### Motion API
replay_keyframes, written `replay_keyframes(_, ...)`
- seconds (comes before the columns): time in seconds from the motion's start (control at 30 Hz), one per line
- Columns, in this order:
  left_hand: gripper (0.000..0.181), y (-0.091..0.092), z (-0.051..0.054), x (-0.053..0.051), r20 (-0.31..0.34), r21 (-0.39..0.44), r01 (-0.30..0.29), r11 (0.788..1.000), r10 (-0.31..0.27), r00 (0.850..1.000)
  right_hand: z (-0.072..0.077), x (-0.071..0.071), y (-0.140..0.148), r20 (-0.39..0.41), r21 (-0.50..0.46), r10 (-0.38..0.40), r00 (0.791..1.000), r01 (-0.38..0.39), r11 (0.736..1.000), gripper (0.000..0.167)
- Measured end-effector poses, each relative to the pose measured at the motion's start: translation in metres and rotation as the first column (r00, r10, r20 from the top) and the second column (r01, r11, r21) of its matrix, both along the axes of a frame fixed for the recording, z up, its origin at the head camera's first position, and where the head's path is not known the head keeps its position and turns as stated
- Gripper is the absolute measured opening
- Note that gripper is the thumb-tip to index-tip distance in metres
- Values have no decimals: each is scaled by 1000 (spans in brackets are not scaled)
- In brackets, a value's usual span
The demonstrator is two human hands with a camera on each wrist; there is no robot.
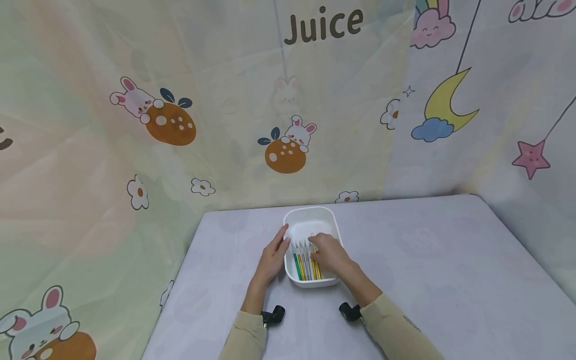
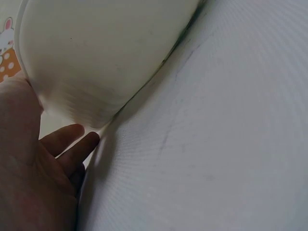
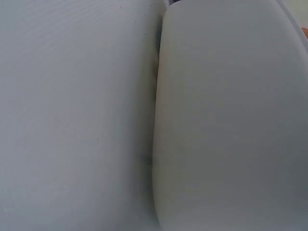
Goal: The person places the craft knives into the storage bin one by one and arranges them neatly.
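Note:
A white open box with rounded corners stands on the table. In its near part lies a row of several slim sticks with green, yellow and grey lower ends and pale tips; their exact kind is too small to tell. My left hand holds the box's left wall, thumb up at the rim; two fingertips show low beside the wall in the left wrist view. Reaching over the right wall, my right hand has curled thumb and forefinger on a stick at the row's right end. The right wrist view shows only the box's outside wall and cloth.
A pale cloth covers the table. The far table edge runs just behind the box, against a printed curtain. Black wrist cameras sit on both wrists.

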State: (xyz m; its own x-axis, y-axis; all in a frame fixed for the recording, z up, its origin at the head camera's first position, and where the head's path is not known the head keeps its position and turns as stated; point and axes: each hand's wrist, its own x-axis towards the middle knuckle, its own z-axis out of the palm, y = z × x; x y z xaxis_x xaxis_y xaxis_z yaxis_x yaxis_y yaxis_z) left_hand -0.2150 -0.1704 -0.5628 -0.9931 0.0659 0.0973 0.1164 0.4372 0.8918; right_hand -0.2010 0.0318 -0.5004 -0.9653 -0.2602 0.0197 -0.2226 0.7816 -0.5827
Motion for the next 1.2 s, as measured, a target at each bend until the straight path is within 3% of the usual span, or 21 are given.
replay_keyframes(0.6,52,0,0,1,-1,11,-7,1000,7,1000,-4,0,-1,31,78,40,999,-42,996,47)
replay_keyframes(1.2,53,0,0,1,-9,20,2,1000,-2,1000,-5,-2,-2,81,80,54,995,-60,995,46)
